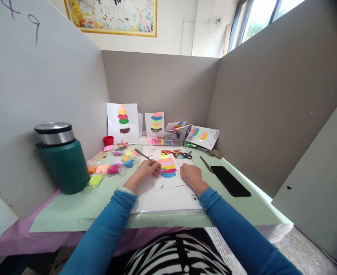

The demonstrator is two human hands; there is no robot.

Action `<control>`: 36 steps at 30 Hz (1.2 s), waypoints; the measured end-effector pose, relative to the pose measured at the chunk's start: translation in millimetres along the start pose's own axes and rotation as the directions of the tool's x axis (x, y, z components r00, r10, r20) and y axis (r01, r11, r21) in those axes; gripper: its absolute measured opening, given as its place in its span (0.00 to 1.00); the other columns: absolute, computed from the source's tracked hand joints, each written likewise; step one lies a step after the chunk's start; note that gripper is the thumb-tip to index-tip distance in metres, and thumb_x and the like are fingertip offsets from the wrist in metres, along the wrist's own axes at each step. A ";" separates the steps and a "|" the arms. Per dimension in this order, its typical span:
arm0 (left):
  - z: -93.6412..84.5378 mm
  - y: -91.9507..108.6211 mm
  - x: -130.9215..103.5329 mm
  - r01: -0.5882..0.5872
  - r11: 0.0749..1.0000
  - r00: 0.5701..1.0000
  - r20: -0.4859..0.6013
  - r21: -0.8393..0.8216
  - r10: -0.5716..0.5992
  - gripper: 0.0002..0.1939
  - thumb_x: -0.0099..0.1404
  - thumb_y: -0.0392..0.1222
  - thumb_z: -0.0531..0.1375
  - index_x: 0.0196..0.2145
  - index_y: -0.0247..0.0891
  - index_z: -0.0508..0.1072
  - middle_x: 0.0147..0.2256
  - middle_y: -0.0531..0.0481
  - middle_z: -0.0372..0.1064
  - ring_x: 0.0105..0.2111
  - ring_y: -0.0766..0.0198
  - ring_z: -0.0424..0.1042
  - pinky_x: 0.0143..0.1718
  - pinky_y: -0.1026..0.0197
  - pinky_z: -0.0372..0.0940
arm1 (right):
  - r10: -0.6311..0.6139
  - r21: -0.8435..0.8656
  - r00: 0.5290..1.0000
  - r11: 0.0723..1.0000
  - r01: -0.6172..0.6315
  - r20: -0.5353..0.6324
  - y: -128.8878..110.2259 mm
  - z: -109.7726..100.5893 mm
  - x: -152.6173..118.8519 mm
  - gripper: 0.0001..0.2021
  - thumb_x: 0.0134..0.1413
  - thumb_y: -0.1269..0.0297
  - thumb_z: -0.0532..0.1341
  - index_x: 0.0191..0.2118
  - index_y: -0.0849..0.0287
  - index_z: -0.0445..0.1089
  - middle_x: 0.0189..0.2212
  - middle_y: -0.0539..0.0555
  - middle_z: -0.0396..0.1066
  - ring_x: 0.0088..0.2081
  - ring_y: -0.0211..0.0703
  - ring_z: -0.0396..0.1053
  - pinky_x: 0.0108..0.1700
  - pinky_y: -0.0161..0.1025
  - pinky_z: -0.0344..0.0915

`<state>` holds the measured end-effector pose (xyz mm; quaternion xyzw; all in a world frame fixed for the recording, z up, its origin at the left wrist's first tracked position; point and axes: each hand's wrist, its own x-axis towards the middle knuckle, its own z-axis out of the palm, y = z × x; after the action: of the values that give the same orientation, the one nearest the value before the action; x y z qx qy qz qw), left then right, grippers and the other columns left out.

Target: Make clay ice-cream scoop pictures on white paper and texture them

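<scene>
My left hand (151,167) is closed around a metal fork (142,154), whose handle points up and to the left. Its tines lie over the coloured bands of a picture (168,175) on white paper (168,200). The bands are pink, peach, yellow, magenta and blue, stacked one below another. Just right of the picture, my right hand (191,176) rests on the paper with its fingers curled in. Whether anything is inside those fingers is hidden. Beyond the hands lie black scissors (187,155) on a colourful printed sheet.
Bags of coloured clay (102,169) lie at left, beside a green flask (63,164) and a red cup (108,140). On the right are a black phone (230,181) and a knife-like tool (206,164). Finished pictures (124,122) lean against the back grey partition (162,84).
</scene>
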<state>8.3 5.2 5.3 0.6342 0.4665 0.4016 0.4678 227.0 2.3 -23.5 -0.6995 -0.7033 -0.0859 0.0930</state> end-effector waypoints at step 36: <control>-1.7 -8.9 7.6 -0.086 0.867 0.980 -0.116 0.491 0.163 0.07 0.54 0.36 0.57 0.22 0.37 0.74 0.23 0.48 0.74 0.29 0.59 0.72 0.31 0.63 0.61 | -0.009 -0.014 1.000 1.000 0.009 -0.027 -1.6 2.4 0.5 0.17 0.65 0.62 0.46 0.43 0.62 0.70 0.37 0.62 0.75 0.42 0.50 0.74 0.42 0.42 0.64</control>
<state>6.6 14.0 -2.4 0.7269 0.5447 0.3494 0.2301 225.3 3.4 -25.6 -0.6956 -0.7046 -0.1011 0.0972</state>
